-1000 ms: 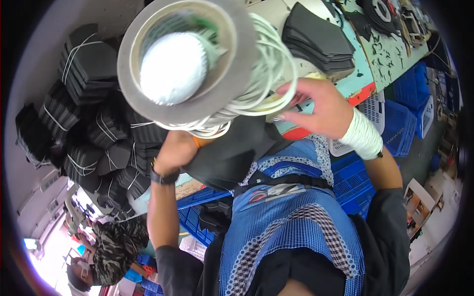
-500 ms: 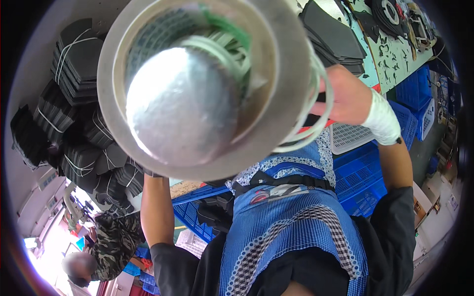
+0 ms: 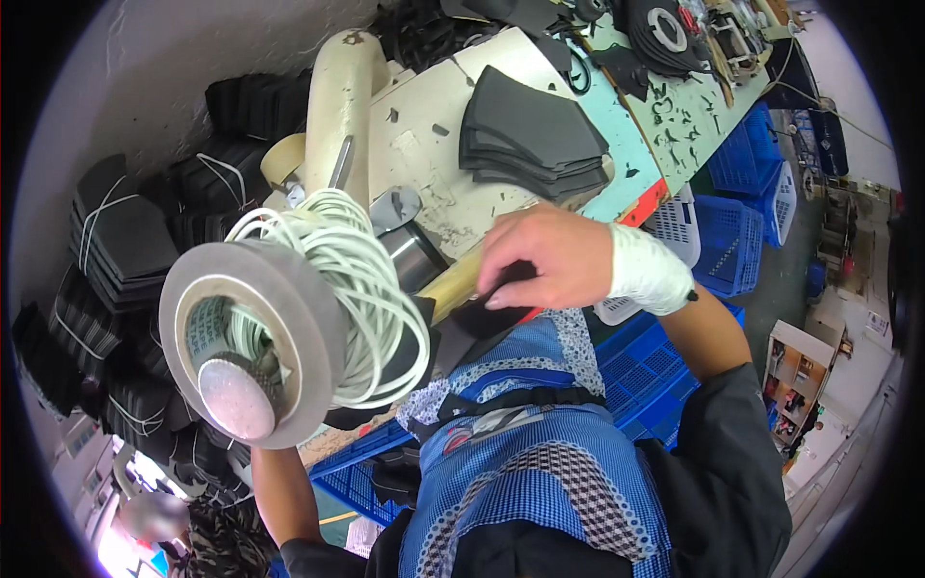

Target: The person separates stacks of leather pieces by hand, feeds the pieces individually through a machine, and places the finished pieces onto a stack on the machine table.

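Observation:
Large and close in the view is a spool (image 3: 289, 337) with a grey flange, wound with loose loops of white cord (image 3: 337, 279). A round metal knob (image 3: 238, 397) sits in its centre. Behind the spool my left forearm (image 3: 282, 493) rises, and the left hand itself is hidden. My right hand (image 3: 549, 258), with white wrapping round the wrist, is at the front table edge, thumb and fingers curled together. Next to its fingertips lies dark sheet material (image 3: 474, 320); what they pinch I cannot make out. Beyond is a stack of dark grey curved foam pieces (image 3: 530, 125).
Tied bundles of dark pieces (image 3: 120, 236) pile up at the left. A cream machine post (image 3: 339, 116) stands behind the spool. Blue crates (image 3: 727, 241) are at the right, a light green table (image 3: 689, 130) with scraps at the far right. Another person (image 3: 226, 539) works lower left.
The spool appears smaller and lower left, uncovering the table and machine post. My right hand appears further left and lower, now clear of the white cord loops.

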Demonstrator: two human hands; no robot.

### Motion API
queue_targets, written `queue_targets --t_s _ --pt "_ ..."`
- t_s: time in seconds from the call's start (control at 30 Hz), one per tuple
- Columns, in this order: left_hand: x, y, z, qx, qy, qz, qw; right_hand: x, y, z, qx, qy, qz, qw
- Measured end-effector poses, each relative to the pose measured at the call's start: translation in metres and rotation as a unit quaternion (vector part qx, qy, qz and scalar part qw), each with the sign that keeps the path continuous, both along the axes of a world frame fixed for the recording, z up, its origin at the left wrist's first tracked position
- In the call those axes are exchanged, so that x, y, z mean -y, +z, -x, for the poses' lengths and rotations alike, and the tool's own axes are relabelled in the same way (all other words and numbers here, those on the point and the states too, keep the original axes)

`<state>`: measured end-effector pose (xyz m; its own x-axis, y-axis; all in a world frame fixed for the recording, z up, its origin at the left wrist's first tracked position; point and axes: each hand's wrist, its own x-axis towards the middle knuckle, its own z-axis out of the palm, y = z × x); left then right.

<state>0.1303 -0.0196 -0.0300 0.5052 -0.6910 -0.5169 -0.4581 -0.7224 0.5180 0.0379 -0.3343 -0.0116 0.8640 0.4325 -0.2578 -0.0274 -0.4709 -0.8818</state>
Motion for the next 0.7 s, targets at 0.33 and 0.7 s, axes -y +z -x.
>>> queue_targets --t_s 0.33,0.7 --pt "-0.054 -0.071 0.004 -0.281 0.240 0.110 0.923 -0.002 0.027 -0.005 0.143 -0.204 0.096 0.964" --pt "-0.032 -0.032 0.068 -0.528 0.188 0.202 0.803 0.057 -0.015 -0.041 0.277 -0.127 0.411 0.859"
